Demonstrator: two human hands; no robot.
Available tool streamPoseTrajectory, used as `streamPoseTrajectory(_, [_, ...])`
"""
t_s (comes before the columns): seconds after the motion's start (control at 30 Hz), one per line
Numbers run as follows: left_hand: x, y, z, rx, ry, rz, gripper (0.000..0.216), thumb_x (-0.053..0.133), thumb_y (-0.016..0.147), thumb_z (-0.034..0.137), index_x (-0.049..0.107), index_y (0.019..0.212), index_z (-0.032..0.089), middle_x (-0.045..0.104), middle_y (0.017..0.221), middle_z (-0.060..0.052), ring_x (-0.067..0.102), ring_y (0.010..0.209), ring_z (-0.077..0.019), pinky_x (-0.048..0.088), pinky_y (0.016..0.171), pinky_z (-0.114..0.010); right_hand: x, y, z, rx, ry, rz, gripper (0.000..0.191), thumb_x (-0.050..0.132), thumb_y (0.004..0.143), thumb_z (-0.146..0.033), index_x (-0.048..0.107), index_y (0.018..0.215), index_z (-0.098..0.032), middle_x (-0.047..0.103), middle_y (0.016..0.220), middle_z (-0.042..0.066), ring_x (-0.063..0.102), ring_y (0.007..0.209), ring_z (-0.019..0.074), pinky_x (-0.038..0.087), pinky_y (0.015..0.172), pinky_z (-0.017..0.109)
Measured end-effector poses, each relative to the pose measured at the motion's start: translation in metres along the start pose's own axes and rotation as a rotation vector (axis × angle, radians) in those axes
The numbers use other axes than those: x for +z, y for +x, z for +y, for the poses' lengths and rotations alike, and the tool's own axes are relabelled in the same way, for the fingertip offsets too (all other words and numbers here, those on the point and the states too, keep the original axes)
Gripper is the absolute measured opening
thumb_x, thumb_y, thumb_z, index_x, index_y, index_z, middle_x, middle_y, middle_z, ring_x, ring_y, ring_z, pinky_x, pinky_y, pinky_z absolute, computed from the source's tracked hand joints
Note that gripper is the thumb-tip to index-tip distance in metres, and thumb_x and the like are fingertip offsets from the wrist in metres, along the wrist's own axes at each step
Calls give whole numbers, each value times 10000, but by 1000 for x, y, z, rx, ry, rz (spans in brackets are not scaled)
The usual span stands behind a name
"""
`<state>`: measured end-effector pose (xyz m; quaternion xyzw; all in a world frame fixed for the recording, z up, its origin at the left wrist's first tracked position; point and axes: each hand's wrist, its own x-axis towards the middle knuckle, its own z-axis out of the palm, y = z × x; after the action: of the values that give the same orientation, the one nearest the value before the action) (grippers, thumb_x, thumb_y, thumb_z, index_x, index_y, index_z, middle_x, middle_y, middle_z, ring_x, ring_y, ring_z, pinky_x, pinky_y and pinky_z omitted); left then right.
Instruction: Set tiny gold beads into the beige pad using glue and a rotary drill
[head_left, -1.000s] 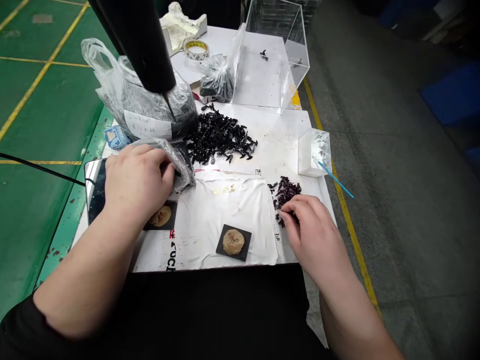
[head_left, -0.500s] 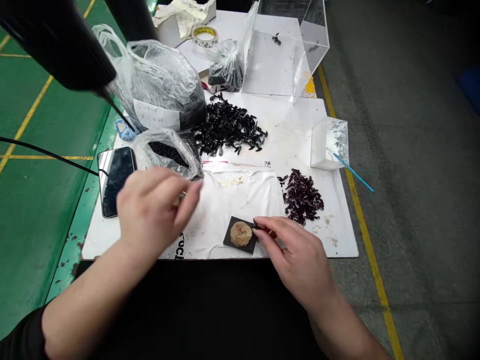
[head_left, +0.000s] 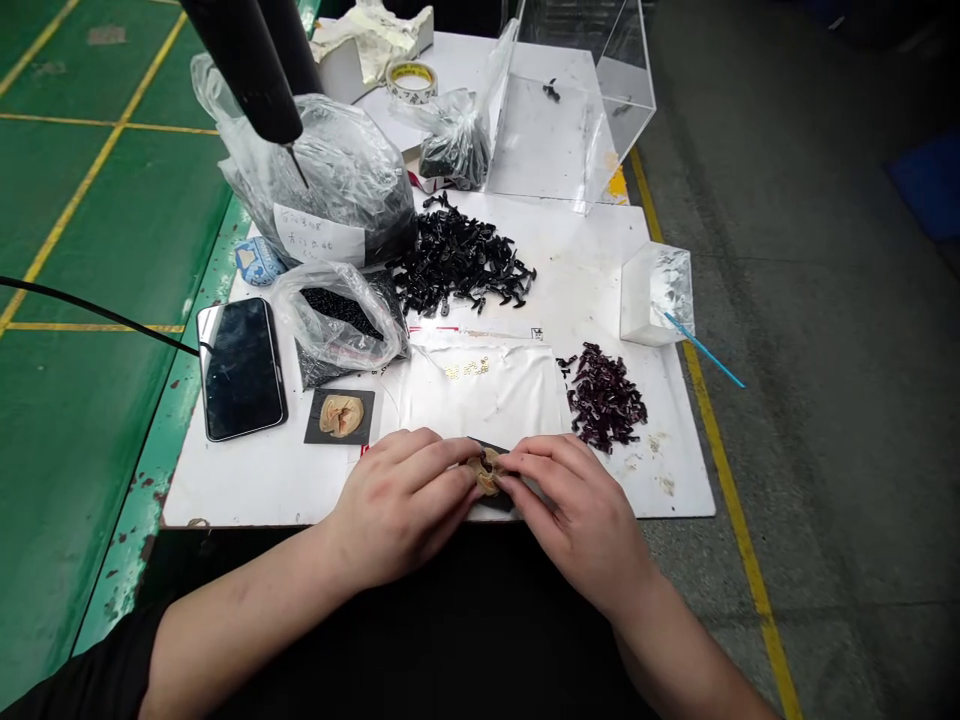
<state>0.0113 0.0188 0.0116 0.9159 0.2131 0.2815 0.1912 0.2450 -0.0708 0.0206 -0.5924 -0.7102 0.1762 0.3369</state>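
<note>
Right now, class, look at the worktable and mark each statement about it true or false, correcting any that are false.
1. Both hands meet at the tan lump on the dark square near the table's front edge. True.
2. The phone lies right of the hands. False: it lies to their left.
3. The dark red pieces sit right of the white sheet. True.
4. The roll of tape rests on the phone. False: it sits at the table's far end.
</note>
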Motion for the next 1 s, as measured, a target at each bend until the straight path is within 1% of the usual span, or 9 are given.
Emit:
streamPoseTrajectory(0.2, [0, 3, -1, 7, 19, -83, 64, 703, 1076, 188, 707, 1139, 196, 808, 1367, -49, 691, 963, -220, 570, 850, -403, -1, -2, 0, 24, -13, -62, 167, 705, 1088, -218, 798, 1225, -237, 724, 1123, 68, 695, 1049, 205, 639, 933, 378])
streamPoseTrajectory(0.37, [-1, 3, 1, 25, -11, -50, 107, 731, 1055, 163, 703, 1153, 196, 824, 1312, -48, 690, 948, -211, 566, 832, -391, -1, -2, -2, 31, -33, -58, 170, 695, 1094, -232, 785, 1237, -217, 726, 1137, 79, 722, 1062, 209, 657, 945, 378])
streamPoseTrajectory(0.5, [1, 5, 3, -19, -22, -39, 90, 732, 1058, 167, 705, 1134, 206, 836, 1270, -45, 703, 934, -204, 563, 810, -386, -14, -8, -5, -12, -29, 27, 195, 715, 1079, -199, 775, 1264, -223, 764, 1177, 77, 755, 1097, 200, 664, 990, 360])
streamPoseTrajectory(0.6, [1, 7, 2, -12, -45, -38, 80, 733, 1063, 179, 712, 1131, 216, 842, 1251, -34, 717, 928, -202, 567, 802, -384, -37, -14, 5, 51, -103, 276, 220, 793, 1033, -205, 810, 1242, -270, 802, 1174, 54, 776, 1061, 197, 660, 960, 359])
streamPoseTrajectory(0.73, [-2, 11, -2, -56, -140, -33, 75, 688, 1085, 166, 718, 1119, 226, 836, 1181, -30, 739, 937, -182, 585, 819, -345, -70, -9, 50, 309, -23, 993, 244, 815, 1013, -324, 819, 1251, -269, 747, 981, 23, 694, 761, 153, 583, 694, 327])
streamPoseTrajectory(0.77, [-2, 12, -3, -71, -157, -23, 83, 675, 1090, 161, 719, 1109, 228, 831, 1161, -30, 745, 940, -176, 590, 825, -331, -77, -5, 66, 357, 45, 1097, 285, 800, 1014, -354, 802, 1282, -256, 722, 952, 14, 654, 720, 137, 553, 659, 309])
streamPoseTrajectory(0.83, [-4, 14, -5, -88, -176, 3, 93, 659, 1093, 158, 719, 1088, 230, 821, 1131, -30, 759, 947, -163, 603, 837, -302, -90, 2, 95, 437, 109, 1058, 400, 848, 938, -367, 786, 1313, -241, 726, 980, 16, 627, 726, 122, 544, 664, 289])
streamPoseTrajectory(0.9, [-5, 17, -5, -98, -183, 42, 85, 659, 1092, 167, 717, 1073, 226, 811, 1094, -31, 770, 943, -153, 615, 841, -273, -97, 9, 115, 498, 145, 840, 519, 922, 837, -371, 801, 1323, -234, 761, 1031, 32, 638, 753, 126, 570, 700, 294])
streamPoseTrajectory(1.0, [-7, 20, -3, -101, -182, 98, 84, 666, 1088, 172, 718, 1042, 219, 804, 1028, -32, 777, 906, -148, 625, 823, -244, -98, 16, 121, 478, 98, 674, 483, 908, 865, -440, 844, 1302, -245, 793, 1079, 49, 680, 838, 152, 601, 784, 320])
